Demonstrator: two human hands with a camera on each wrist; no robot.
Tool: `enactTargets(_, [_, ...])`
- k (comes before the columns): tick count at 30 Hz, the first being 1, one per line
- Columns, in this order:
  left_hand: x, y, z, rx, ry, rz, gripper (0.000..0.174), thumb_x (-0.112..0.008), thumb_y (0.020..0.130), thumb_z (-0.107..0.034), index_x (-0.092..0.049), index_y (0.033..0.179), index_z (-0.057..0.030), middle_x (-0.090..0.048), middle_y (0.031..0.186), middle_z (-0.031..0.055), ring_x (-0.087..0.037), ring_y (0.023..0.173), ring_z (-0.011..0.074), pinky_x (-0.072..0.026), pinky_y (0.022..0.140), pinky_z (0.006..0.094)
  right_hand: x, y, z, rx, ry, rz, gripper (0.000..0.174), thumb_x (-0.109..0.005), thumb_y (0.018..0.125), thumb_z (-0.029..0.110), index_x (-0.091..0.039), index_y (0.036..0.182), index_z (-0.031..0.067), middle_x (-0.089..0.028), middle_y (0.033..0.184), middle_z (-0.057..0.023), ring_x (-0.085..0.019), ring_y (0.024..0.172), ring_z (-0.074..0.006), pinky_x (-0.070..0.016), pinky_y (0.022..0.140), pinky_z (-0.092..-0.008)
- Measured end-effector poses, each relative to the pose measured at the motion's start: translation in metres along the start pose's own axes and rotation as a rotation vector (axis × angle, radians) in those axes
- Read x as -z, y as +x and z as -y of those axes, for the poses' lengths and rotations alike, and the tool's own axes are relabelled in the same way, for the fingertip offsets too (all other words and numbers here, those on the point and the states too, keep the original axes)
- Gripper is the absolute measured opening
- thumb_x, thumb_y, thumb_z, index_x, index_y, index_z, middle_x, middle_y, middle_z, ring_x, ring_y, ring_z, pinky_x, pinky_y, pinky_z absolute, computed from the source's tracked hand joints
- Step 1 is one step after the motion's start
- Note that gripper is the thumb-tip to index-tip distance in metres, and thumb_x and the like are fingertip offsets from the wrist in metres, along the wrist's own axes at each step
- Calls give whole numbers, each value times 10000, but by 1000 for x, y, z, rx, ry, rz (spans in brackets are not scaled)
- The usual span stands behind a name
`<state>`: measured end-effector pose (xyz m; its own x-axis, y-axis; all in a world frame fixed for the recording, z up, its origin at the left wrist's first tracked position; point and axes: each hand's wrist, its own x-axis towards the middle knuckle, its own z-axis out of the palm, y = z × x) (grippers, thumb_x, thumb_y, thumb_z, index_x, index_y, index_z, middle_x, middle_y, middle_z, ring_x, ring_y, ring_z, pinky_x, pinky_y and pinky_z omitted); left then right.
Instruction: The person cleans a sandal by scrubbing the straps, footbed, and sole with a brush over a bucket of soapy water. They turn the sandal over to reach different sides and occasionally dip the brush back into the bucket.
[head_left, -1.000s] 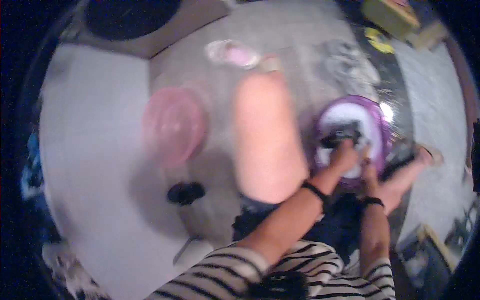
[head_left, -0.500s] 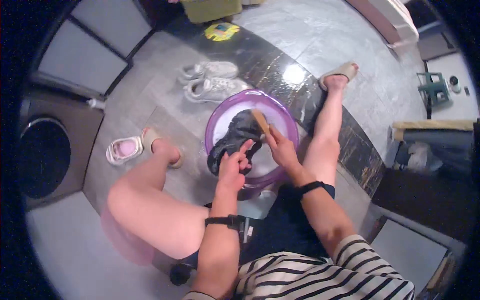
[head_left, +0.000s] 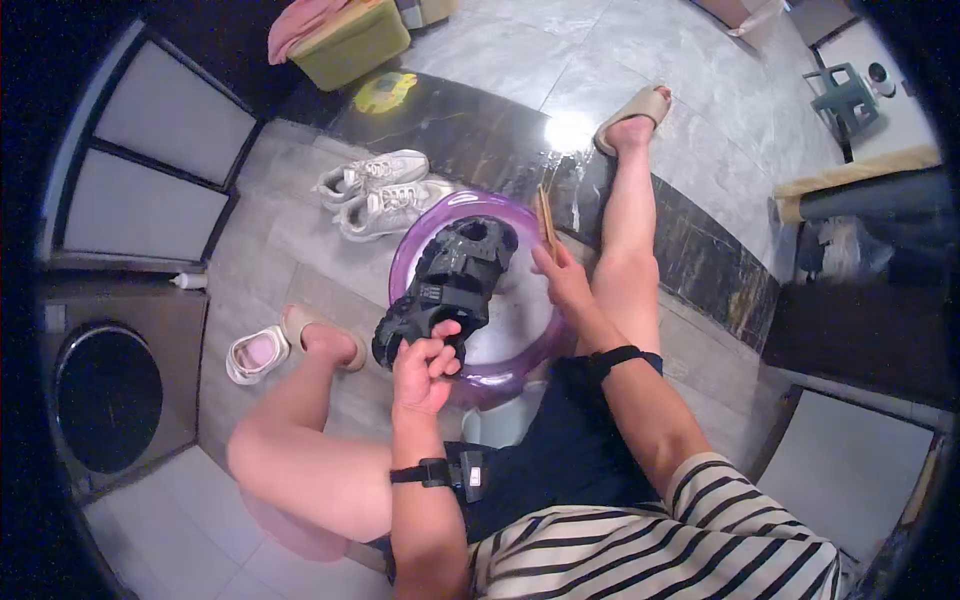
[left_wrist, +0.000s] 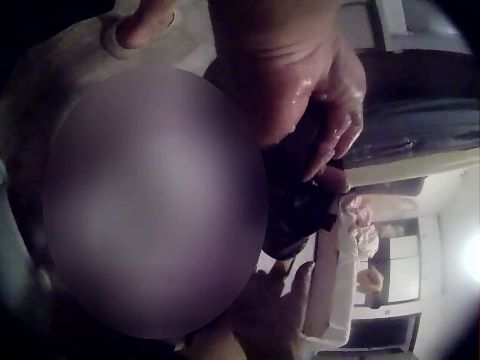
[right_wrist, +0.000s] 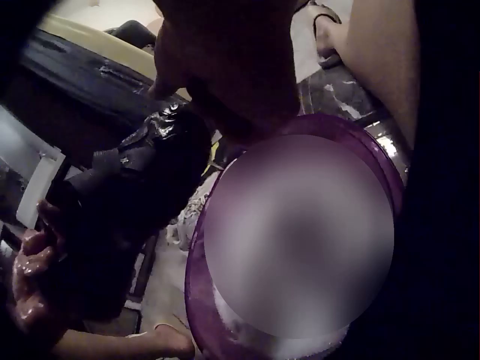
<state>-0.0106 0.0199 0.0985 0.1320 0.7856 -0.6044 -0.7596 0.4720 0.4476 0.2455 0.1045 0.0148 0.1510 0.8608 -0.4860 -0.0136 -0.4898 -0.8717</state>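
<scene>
A wet black sandal [head_left: 455,275] is held over a purple basin [head_left: 405,255] of whitish, sudsy water. My left hand [head_left: 425,375] grips its heel end, fingers curled at the opening. The left wrist view shows this wet hand [left_wrist: 300,82] close up, with the dark sandal [left_wrist: 292,225] beyond it. On the basin's right side, my right hand [head_left: 565,280] holds a wooden-backed brush [head_left: 545,220] upright, apart from the sandal. In the right wrist view the sandal [right_wrist: 142,165] is left of the right hand [right_wrist: 232,60], and the brush is hidden.
White sneakers [head_left: 385,195] stand on the floor just beyond the basin. A white shoe with a pink inside [head_left: 258,352] lies near the person's left foot. Farther back are a green bin [head_left: 350,45] and a yellow mat [head_left: 386,92]. The person's legs flank the basin.
The head view has swung right and steadied. My left hand has drawn the sandal toward the basin's near left side and up. The brush has come off the sandal's toe to the right.
</scene>
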Motion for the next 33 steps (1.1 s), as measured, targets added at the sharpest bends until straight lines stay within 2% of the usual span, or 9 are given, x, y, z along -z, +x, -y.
enactTargets(5, [2,-7,2,106,19,58,111,-505,780,18,-549,876,-18,-633,1066,130,-365,469,79,-369,514,272,-8,-25,37,-102,251,242,655,-820,782,294,-531,1353,153,-565,803,55,-432,593,-47,-315,469,-223])
enactTargets(7, [-12,-7,1,74,65,44,227,-571,776,-42,-593,999,-9,-601,847,39,-398,469,75,-377,503,265,-8,-19,40,-24,288,240,655,-827,771,264,-535,1347,153,-569,831,61,-425,594,-41,-318,474,-219])
enactTargets(15, [-5,6,9,17,523,-277,245,-630,825,-102,-579,1057,-42,-620,867,62,-551,614,135,-448,559,289,-5,-41,87,152,205,196,510,-812,771,149,-590,1212,20,-655,1006,-2,-605,844,-114,-494,785,-265])
enactTargets(18, [-10,8,9,-277,1024,-437,253,-661,858,-176,-582,1029,-7,-618,901,100,-602,707,216,-490,648,341,-8,-43,89,111,250,175,446,-809,776,120,-608,1157,6,-670,1046,-29,-628,914,-134,-499,871,-285])
enactTargets(21, [-7,6,7,-861,1555,-646,294,-666,882,-230,-584,1023,15,-621,963,147,-613,792,291,-491,765,394,-14,-45,85,131,296,169,429,-820,769,109,-616,1133,6,-678,1026,-33,-636,904,-133,-511,848,-280])
enactTargets(25, [-28,-1,6,-513,1293,-337,364,-632,929,-320,-624,952,43,-653,926,180,-628,851,296,-469,804,400,-16,-41,75,128,222,139,425,-828,763,105,-623,1122,6,-684,1007,-35,-644,880,-135,-521,826,-277])
enactTargets(26, [-29,1,1,-254,1331,-322,402,-594,959,-351,-653,953,46,-656,888,197,-635,862,272,-471,806,372,-17,-43,78,111,186,126,423,-828,763,105,-624,1120,6,-684,1004,-35,-645,873,-134,-523,821,-276])
enactTargets(29, [-35,-1,5,-222,1303,-280,397,-579,973,-366,-670,1030,16,-683,900,157,-640,869,256,-470,828,338,-20,-58,93,75,215,173,419,-828,764,116,-629,1118,10,-685,998,-40,-641,869,-129,-520,807,-272])
enactTargets(33, [-32,7,14,-90,76,-123,398,-586,968,-312,-604,1218,-2,-653,1169,79,-631,1050,236,-490,915,370,-22,-55,81,22,237,294,404,-840,756,179,-626,1072,49,-646,877,5,-570,713,-80,-461,622,-233])
